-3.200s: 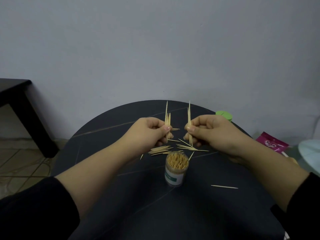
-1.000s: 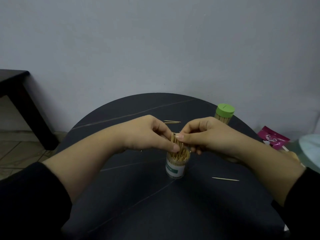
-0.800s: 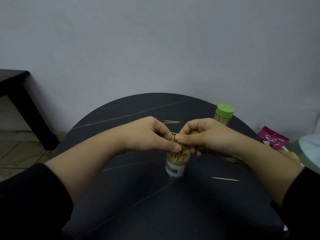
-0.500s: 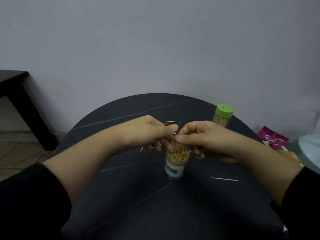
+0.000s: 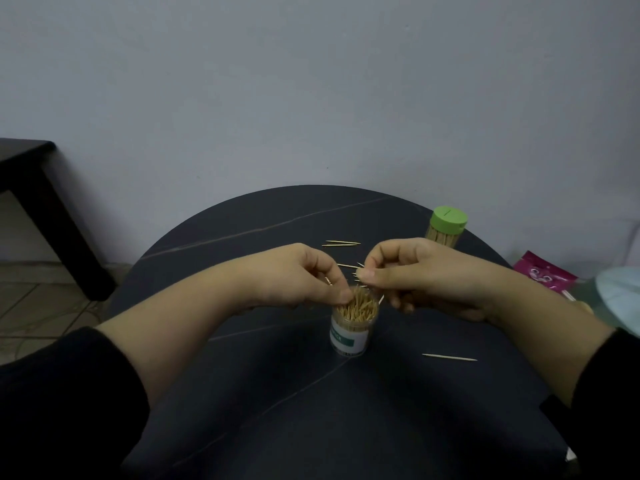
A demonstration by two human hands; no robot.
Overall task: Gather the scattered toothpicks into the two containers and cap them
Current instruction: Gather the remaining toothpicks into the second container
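Wall [image 5: 311,81]: plain, pale grey, behind everything.
Counter [image 5: 277,393]: round, dark, with thin pale veins; it carries all the task's things.
Side table [image 5: 31,174]: black, on the tiled floor at far left.
Left hand [image 5: 298,278]: black sleeve pushed up the forearm; fingers curled down, tips on the sticks at the near container's mouth; whether it pinches any, cannot tell.
Right hand [image 5: 415,271]: thumb and forefinger closed narrowly on pinched toothpicks [image 5: 360,265], just above and behind that mouth; other fingers curled under.
Pale round object [image 5: 620,299]: cut off at the right edge; unidentified.
Pink packet [image 5: 540,273]: off the counter's right rim.
Open container [image 5: 351,327]: clear, upright, white-and-green label, uncapped, packed with sticks; mid-counter between the hands.
Capped container [image 5: 446,233]: upright near the far right rim, behind the right hand; green lid [image 5: 449,219] on.
Loose pair [image 5: 341,243]: flat on the counter beyond the hands.
Single toothpick [image 5: 449,357]: flat, right of the open container, apart from it.
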